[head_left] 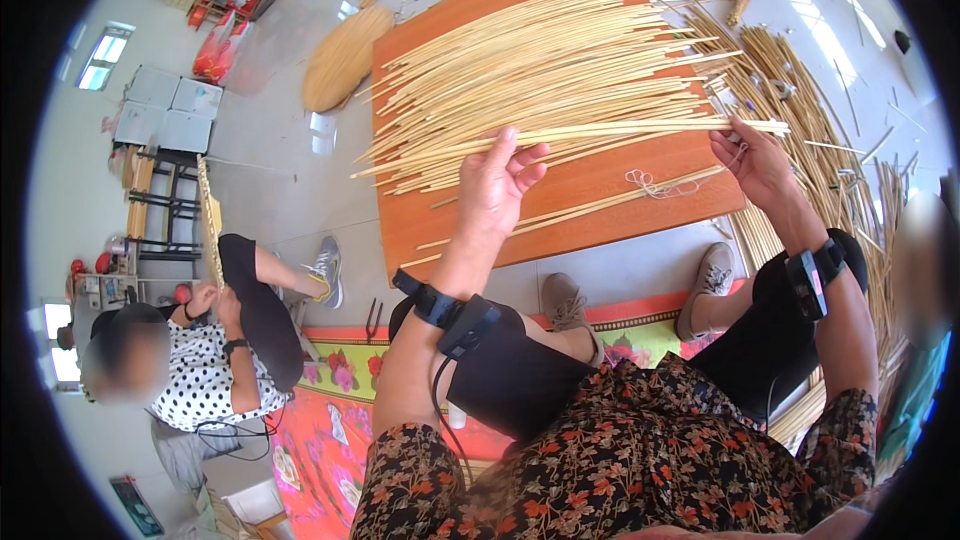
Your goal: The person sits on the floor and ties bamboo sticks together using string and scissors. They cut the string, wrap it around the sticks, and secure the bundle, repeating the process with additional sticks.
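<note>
A thin bundle of pale, peeled stalks (610, 129) is held crosswise just above the near part of a low brown wooden board (580, 225). My left hand (495, 180) grips the bundle left of its middle, thumb up against the stalks and fingers curled. Near the bundle's right end, my right hand (757, 160) pinches it, with a bit of white string showing at the fingers. Loops of white string (660, 186) lie on the board below the bundle. Beyond my hands, a wide layer of loose stalks (540, 60) covers most of the board.
Unpeeled brownish stalks (790, 80) are heaped on the floor at right. A round woven straw piece (345, 60) lies past the board's left side. At left, another person (215, 360) sits holding a narrow woven strip (210, 210). Metal tongs (374, 318) rest near the floral mat (340, 380).
</note>
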Demonstrator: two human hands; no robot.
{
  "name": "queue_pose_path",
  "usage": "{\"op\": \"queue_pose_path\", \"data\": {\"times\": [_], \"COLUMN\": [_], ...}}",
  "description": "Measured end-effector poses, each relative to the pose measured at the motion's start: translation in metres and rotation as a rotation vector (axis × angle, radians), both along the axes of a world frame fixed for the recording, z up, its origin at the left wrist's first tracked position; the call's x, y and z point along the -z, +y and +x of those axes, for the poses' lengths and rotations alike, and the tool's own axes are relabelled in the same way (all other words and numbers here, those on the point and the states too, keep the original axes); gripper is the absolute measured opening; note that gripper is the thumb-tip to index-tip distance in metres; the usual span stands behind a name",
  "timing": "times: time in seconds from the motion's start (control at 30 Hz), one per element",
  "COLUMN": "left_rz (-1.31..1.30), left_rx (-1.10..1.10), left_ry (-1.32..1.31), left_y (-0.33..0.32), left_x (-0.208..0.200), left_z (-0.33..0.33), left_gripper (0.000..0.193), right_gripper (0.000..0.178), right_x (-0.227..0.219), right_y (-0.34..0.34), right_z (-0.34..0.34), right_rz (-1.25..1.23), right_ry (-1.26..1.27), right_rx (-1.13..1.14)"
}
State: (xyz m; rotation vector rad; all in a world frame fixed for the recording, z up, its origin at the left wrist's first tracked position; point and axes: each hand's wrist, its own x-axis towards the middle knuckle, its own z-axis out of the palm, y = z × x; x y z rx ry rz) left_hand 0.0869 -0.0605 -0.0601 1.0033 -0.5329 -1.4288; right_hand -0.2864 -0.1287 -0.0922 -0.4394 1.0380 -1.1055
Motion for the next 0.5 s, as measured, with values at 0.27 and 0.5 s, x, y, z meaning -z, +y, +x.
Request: {"op": "queue_pose_path", "data": {"times": [0.27, 0.5], "left_rz": [-0.034, -0.006], "left_rx": [-0.108, -0.163], "left_ry": [0.0, -0.137], "left_y": [-0.002, -0.004], "left_x": [-0.001, -0.004], "left_z": [0.005, 0.019], "left_gripper": [0.026, 0.027], "right_gripper": [0.017, 0.017], "right_x": [0.004, 0.005], "right_y": [-0.006, -0.004], "right_z": [-0.007, -0.007], "right_rz": [0.002, 0.004], "right_ry": [0.037, 0.011], "right_rx": [0.037, 0.017]}}
